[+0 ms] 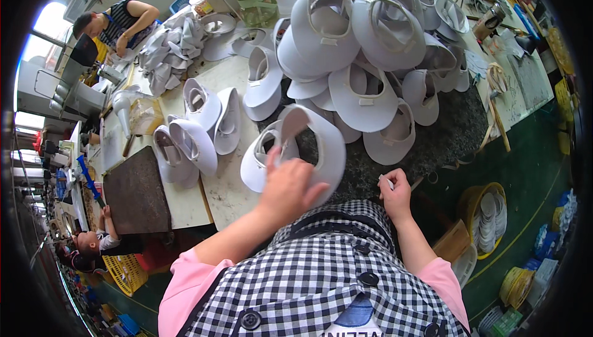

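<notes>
My left hand (285,190), slightly blurred, is up against a white shoe upper (330,145). Its index finger points up beside the opening, the thumb sticks out to the right over the upper's lower part, and the other fingers curl round out of sight. A second white upper (252,167) stands just behind, partly covered. To the right, near the table's front edge, my right hand (396,192) is closed, with a small white bit showing at the fingertips; what it is stays hidden. A tall heap of white uppers (364,99) rises beyond both hands.
Several more uppers (185,145) stand at the left, near a dark board (137,192). Behind lies a pile of pale cut pieces (170,50). A yellow basket (464,216) stands on the floor at right. One co-worker (120,25) sits far left; another person (92,241) is lower left.
</notes>
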`<state>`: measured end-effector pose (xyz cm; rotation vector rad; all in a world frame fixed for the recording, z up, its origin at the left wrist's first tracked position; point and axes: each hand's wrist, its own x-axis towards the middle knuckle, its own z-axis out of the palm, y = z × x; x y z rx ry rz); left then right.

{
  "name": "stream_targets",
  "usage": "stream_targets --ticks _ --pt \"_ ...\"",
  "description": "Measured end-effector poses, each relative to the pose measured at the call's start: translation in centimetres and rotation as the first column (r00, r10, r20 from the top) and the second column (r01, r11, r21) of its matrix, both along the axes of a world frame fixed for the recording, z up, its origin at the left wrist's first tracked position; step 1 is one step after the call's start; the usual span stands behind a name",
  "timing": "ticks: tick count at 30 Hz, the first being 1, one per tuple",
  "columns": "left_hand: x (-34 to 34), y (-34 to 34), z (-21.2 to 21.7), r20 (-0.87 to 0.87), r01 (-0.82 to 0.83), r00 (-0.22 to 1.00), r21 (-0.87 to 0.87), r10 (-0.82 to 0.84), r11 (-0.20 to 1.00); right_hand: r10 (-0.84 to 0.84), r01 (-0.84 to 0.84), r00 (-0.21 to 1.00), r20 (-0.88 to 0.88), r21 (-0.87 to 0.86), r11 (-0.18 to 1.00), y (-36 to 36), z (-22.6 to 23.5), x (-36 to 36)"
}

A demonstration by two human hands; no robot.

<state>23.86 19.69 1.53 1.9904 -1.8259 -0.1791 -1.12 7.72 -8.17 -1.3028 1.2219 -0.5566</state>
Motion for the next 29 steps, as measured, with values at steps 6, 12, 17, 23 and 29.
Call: stream_targets --ticks 6,12,17,23,29 --pt "-5.7 -3.5 -10.2 -0.135 -0.009 0.991 0.119 0.025 0.993 -0.091 0.080 0.993 0.077 0.134 0.988 0.2 1.2 -0.4" --pt "-4.1 -1.0 -8.6 -0.356 0.100 0.924 -0.124 -0.139 0.987 -0.039 -0.082 0.967 0.252 0.454 0.887 0.8 3.0 -0.8" --pt "-2.0 3.8 -10.3 -0.168 0.355 0.908 -0.179 -0.384 0.918 0.136 -0.208 0.963 0.234 0.319 0.924 1.9 1.7 0.3" --pt "-1.8 3.5 -12.8 -0.112 0.478 0.872 -0.012 -0.476 0.878 0.431 -0.441 0.896 -0.105 -0.103 0.892 2.1 0.7 3.1" --pt "-1.7 3.8 -13.6 -0.048 0.493 0.869 -0.001 -0.492 0.870 0.527 -0.630 0.752 -0.395 -0.195 0.752 2.5 0.9 4.3"
